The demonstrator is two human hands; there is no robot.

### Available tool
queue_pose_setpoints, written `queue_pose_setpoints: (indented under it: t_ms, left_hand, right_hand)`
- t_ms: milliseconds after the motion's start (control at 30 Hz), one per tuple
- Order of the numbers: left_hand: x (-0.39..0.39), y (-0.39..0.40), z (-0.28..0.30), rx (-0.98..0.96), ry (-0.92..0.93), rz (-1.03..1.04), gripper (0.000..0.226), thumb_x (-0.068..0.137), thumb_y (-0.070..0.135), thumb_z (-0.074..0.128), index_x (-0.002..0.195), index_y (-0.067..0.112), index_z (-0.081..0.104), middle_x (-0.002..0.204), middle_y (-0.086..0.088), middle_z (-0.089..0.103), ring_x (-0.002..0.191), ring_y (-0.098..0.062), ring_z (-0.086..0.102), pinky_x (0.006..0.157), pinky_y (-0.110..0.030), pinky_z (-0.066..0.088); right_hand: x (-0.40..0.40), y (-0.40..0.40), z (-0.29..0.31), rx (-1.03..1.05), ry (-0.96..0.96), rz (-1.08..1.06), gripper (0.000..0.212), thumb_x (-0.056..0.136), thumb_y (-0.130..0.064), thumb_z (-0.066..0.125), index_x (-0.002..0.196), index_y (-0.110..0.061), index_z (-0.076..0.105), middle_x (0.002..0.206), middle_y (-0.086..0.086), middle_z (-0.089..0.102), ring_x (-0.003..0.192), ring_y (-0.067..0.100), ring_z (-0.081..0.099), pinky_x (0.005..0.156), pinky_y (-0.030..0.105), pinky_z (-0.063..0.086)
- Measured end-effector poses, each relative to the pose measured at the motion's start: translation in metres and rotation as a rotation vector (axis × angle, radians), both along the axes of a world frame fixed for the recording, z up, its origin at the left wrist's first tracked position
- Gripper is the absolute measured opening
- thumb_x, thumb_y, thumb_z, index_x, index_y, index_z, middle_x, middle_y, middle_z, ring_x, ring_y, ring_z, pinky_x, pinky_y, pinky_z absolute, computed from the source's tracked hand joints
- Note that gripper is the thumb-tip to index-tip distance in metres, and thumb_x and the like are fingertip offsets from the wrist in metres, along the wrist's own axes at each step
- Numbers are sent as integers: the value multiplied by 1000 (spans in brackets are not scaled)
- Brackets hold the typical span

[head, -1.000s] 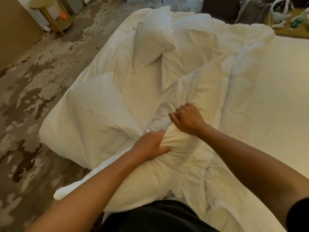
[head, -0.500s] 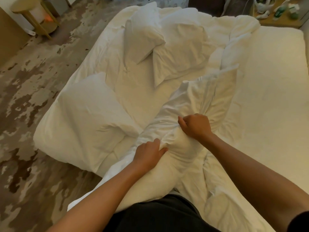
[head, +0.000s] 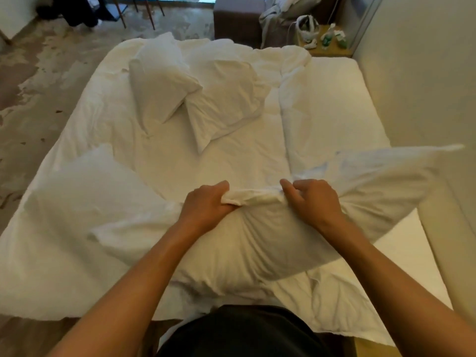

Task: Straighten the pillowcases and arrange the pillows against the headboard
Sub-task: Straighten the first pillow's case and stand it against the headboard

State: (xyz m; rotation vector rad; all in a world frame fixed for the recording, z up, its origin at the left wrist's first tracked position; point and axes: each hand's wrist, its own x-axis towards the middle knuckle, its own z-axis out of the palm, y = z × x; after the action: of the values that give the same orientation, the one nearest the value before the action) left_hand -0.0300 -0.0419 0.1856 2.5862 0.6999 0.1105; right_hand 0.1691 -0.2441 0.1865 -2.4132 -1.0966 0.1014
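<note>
Since a moment ago, the pillow (head: 257, 243) is swinging crosswise over the bed's (head: 334, 112) six o'clock edge. Left hand (head: 206, 204) and right hand (head: 313, 199) are both pinching its pillowcase hem closed, probably tugging it straight.

Quick count: four white pillows total. One is held in front (head: 257, 243), one sits at the near left edge of the bed (head: 85, 191), and two lean together further up, left one (head: 159, 81) and right one (head: 226, 99). One bed (head: 334, 112), one nightstand (head: 332, 48) with two green bottles (head: 326, 40) on it. Two hands, left hand (head: 206, 206) and right hand (head: 314, 199).
</note>
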Motion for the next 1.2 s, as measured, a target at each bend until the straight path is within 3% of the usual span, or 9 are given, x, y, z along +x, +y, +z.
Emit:
queue_pose_setpoints:
  t_ms: [100,167,300,433,567,700,900,1100,1200]
  left_hand:
    - [5,6,-10,40,-71,-14,28,88,49,60,84,24,47,77,4,57,70,-22,55,55,-35,39]
    - [7,7,-28,-8,-35,-14,16,89,32,64,95,18,57,92,-2,60,86,-25,58,70,-40,49]
    - [0,-5,-69,-18,155,-86,21,95,31,60,110,17,63,108,-3,62,102,-27,57,88,-42,46]
    - [-4,-15,-77,6,88,-87,16,90,30,62,102,19,62,98,1,62,91,-24,57,81,-40,46]
    - [-3,-20,-68,-19,17,-48,13,86,20,68,95,17,60,89,2,61,81,-23,56,74,-39,47]
    - [4,-25,-59,15,-36,-15,8,88,17,67,86,16,60,79,1,61,72,-24,56,68,-40,47]
    - [13,-30,-47,105,-44,11,10,91,16,65,82,15,60,74,1,61,69,-24,55,72,-41,48]
    - [22,-27,-38,113,14,39,8,91,16,62,83,17,63,81,3,65,79,-23,59,82,-41,48]
    - [26,-24,-38,74,76,61,9,92,22,63,99,18,67,95,1,66,94,-23,60,84,-42,51]
  right_hand:
    - [-18,-14,-13,3,29,-52,64,97,-72,39,60,-20,40,53,-4,47,54,22,54,55,37,41]
    - [-28,-24,-40,-97,78,-74,54,100,-67,43,72,-22,42,61,-3,48,65,31,60,57,39,39]
    - [-46,-53,-96,-225,246,-62,37,106,-56,40,93,-21,41,73,-3,53,69,28,58,59,38,38]
    - [-41,-77,-102,-127,208,-23,36,97,-66,47,93,-30,49,84,-12,51,72,11,51,64,32,38]
    - [-21,-107,-96,-277,69,85,60,84,-87,51,104,-32,63,102,-13,55,87,11,53,84,33,43]
    - [-13,-129,-102,-359,-47,63,73,77,-91,50,117,-31,63,117,-10,59,107,18,55,104,38,39]
    - [-1,-123,-112,-337,-188,6,64,84,-86,51,92,-23,61,90,-4,59,79,21,55,73,36,39]
    - [25,-101,-104,-269,-85,-33,59,83,-78,62,81,-20,59,76,0,65,68,25,63,55,33,40]
    - [38,-89,-87,-241,-54,-46,55,83,-75,65,77,-20,58,65,0,63,62,24,63,55,34,46]
